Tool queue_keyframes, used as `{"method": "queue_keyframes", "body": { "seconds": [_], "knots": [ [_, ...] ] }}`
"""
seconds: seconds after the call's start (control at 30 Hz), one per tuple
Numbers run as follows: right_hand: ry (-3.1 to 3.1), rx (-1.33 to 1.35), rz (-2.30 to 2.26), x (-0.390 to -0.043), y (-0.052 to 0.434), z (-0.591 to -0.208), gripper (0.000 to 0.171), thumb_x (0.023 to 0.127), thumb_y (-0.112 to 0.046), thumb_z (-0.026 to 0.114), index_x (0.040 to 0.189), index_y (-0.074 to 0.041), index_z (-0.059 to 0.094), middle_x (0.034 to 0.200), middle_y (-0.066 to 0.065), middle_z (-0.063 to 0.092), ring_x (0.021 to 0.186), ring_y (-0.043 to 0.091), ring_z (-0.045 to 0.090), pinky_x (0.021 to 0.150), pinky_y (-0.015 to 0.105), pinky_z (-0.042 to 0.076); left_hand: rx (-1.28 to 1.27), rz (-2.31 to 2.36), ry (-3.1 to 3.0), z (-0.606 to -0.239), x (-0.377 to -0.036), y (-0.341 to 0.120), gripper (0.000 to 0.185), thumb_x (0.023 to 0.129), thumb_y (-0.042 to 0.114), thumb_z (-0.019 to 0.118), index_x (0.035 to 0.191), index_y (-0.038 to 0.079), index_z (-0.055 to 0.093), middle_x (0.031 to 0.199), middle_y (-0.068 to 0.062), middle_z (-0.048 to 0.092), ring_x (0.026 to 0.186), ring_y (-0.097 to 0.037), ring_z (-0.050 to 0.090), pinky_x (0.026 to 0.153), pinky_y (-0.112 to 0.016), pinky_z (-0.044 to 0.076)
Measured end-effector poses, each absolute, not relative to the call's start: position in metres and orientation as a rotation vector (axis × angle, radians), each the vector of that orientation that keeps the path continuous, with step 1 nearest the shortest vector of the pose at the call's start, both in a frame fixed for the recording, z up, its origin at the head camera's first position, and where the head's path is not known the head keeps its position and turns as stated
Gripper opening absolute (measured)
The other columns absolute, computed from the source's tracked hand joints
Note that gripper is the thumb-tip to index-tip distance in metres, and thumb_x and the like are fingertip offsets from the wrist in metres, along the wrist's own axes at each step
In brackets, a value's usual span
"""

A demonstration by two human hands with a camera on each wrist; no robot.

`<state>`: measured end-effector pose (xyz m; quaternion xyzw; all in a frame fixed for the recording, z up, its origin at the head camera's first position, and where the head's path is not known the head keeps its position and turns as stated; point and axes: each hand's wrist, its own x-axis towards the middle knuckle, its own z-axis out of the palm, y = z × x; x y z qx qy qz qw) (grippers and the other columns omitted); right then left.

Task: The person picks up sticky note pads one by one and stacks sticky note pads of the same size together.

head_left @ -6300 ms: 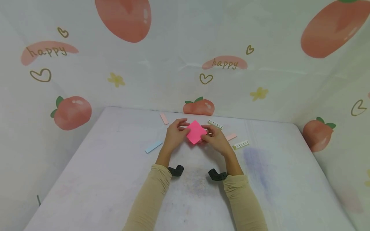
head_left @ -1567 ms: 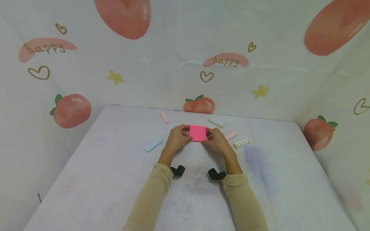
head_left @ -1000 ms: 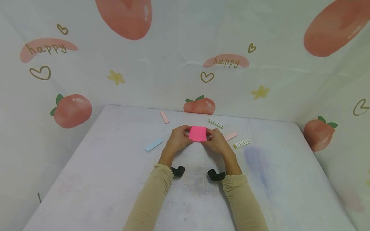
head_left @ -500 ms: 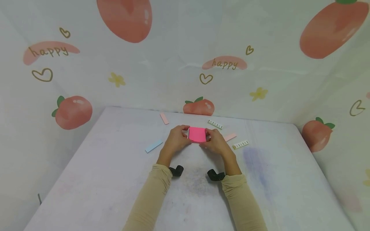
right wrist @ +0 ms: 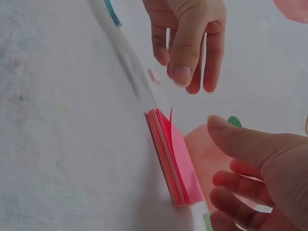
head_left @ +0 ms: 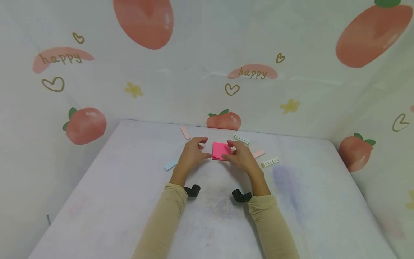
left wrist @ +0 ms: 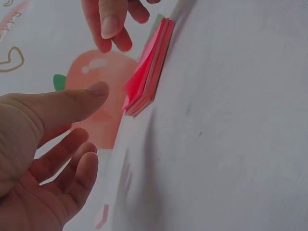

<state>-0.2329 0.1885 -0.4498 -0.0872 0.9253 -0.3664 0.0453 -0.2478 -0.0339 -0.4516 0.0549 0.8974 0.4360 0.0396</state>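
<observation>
Two hands hover just beside a pink sticky-note pad (head_left: 220, 151) lying flat on the white table (head_left: 129, 201), neither holding it. From the left: a blue paper strip (head_left: 169, 165) lies at the left hand's eight o'clock; the left hand (head_left: 191, 153), at the pad's nine o'clock, has its fingers loosely spread and empty, the thumb (left wrist: 72, 98) pointing at the pad's edge (left wrist: 147, 79). The right hand (head_left: 240, 155), at three o'clock, is likewise relaxed and open, its fingertips over the pad's right side. Beyond it lie a pale pink strip (head_left: 258, 154) and a printed strip (head_left: 270, 162). Judging by the top sheet curling up (right wrist: 180, 144), the pad has just been set down; peeling a sheet next would call for pinning the stack and pinching one loose corner.
</observation>
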Motion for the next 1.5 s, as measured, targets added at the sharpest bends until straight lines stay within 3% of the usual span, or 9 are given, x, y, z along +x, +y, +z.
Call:
{"method": "queue_keyframes", "body": {
  "seconds": [0.43,0.77,1.03,1.5],
  "knots": [
    [2.836,-0.432,-1.159,-0.234,0.164,-0.442,0.062,0.091,-0.025,0.077,0.146,-0.009,0.054,0.137,0.012,0.063,0.112,0.028,0.06,0.098,0.044,0.054,0.166,1.315,2.785,-0.44,-0.24,-0.074,0.066,0.082,0.017,0.085,0.143,0.016,0.058,0.138,-0.005,0.063,0.117,-0.025,0.06,0.098,-0.042,0.052],
    [2.816,-0.607,-1.117,-0.239,0.135,-0.438,0.06,0.089,-0.026,0.08,0.142,-0.006,0.058,0.134,0.01,0.066,0.106,0.025,0.06,0.095,0.038,0.052,0.101,1.253,2.838,-0.434,-0.228,-0.111,0.067,0.082,0.017,0.085,0.143,0.013,0.058,0.134,-0.008,0.063,0.118,-0.028,0.059,0.099,-0.044,0.051],
    [2.753,-0.671,-1.067,-0.244,0.112,-0.439,0.057,0.09,-0.026,0.08,0.14,-0.008,0.06,0.13,0.01,0.068,0.098,0.019,0.061,0.083,0.03,0.052,0.047,1.226,2.835,-0.434,-0.217,-0.134,0.068,0.083,0.019,0.084,0.144,0.013,0.057,0.133,-0.01,0.063,0.119,-0.03,0.059,0.1,-0.046,0.051],
    [2.597,-0.768,-1.01,-0.248,0.066,-0.449,0.057,0.091,-0.022,0.079,0.143,-0.01,0.058,0.132,0.005,0.066,0.095,0.016,0.06,0.086,0.026,0.051,0.005,1.155,2.822,-0.444,-0.205,-0.161,0.07,0.083,0.019,0.084,0.145,0.01,0.055,0.125,-0.012,0.065,0.11,-0.029,0.059,0.092,-0.044,0.05]
  ]
}}
